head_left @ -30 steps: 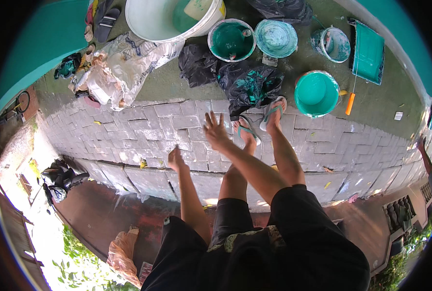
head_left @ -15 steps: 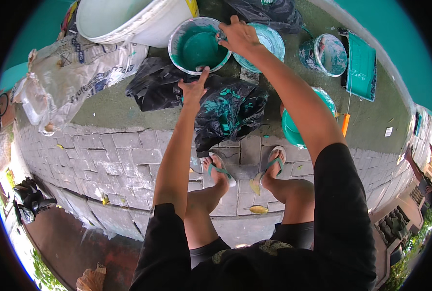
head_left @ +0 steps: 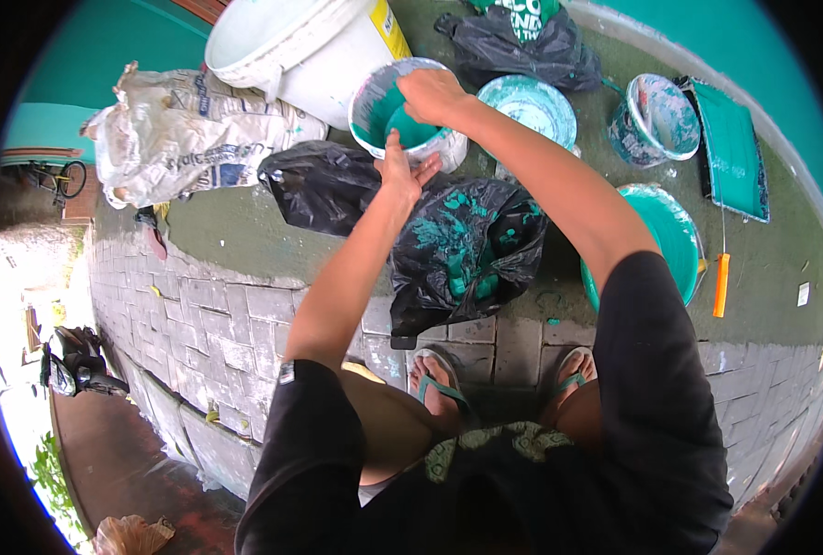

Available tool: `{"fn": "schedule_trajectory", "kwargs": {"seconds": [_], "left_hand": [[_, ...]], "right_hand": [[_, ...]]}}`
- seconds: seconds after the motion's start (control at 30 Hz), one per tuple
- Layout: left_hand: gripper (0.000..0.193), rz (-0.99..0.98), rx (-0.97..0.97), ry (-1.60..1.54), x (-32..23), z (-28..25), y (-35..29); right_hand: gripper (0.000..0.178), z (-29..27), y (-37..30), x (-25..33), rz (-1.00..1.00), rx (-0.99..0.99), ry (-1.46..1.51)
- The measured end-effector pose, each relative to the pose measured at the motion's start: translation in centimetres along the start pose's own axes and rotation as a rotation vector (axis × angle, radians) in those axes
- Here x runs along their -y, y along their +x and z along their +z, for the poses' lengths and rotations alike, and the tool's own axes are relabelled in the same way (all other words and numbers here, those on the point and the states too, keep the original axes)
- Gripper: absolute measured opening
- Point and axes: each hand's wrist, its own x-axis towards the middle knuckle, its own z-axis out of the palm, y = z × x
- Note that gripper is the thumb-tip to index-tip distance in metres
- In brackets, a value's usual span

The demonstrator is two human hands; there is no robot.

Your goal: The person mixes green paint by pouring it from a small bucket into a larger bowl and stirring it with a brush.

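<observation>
Gripping the far rim of a small teal-stained paint bucket (head_left: 402, 116), the right hand (head_left: 433, 95) curls its fingers over the edge, while the left hand (head_left: 400, 173) lies open, fingers spread, against the bucket's near side, steadying rather than clutching it. The bucket stands upright on the greenish concrete, just beside a large white tub (head_left: 291, 46) and close in front of a crumpled black plastic bag (head_left: 467, 250) spattered with teal. As a judgement, the work looks only begun: the bucket is merely taken hold of, it holds a shallow pool of teal paint at the bottom, and nothing is being poured or stirred; the broad teal basin (head_left: 675, 236) by the right knee already holds paint, and the flat tray (head_left: 730, 153) farther right is coated in the same colour. Materials are rough and well used. The bucket's plastic wall is crusted with dried whitish and teal streaks; a round lid (head_left: 530, 106) beyond it is smeared the same way, and another small pail (head_left: 654, 118) is caked inside. A woven sack (head_left: 190, 129), wrinkled and soiled, slumps to the left. An orange-handled tool (head_left: 721, 282) lies near the basin. Grey paving blocks (head_left: 217, 324) lie beneath the sandalled feet (head_left: 439, 384).
</observation>
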Motion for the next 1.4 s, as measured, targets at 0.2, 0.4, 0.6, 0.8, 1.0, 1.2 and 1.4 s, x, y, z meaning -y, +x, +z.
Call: {"fn": "schedule_trajectory", "kwargs": {"seconds": [0.2,0.4,0.6,0.8,1.0,1.2,1.4], "left_hand": [[0.061,0.033,0.088,0.052,-1.5,-0.4,1.0],[0.062,-0.014,0.083,0.071,-1.9,-3.8,2.8],[0.05,-0.056,0.121,0.033,-3.1,-1.6,1.7],[0.077,-0.142,0.214,-0.006,-3.6,-3.2,2.4],[0.032,0.138,0.199,0.305,-2.6,-2.4,-1.0],[0.029,0.395,0.239,0.536,-4.2,-1.4,-5.1],[0.03,0.411,0.257,0.695,-6.6,0.0,-7.6]], "right_hand": [[0.028,-8.6,-4.8,-0.5,-0.199,-0.262,0.31],[0.038,-20.0,-18.3,-2.8,0.167,-0.293,0.462],[0.025,-25.5,-35.7,-6.4,0.696,-0.181,0.373],[0.023,-17.9,-43.1,-8.2,0.666,-0.108,0.263],[0.021,-12.9,-43.0,-10.2,0.586,-0.049,0.187],[0.024,-11.8,-43.3,-11.8,0.574,-0.046,0.291],[0.025,-12.7,-43.2,-10.8,0.568,0.072,0.428]]}}
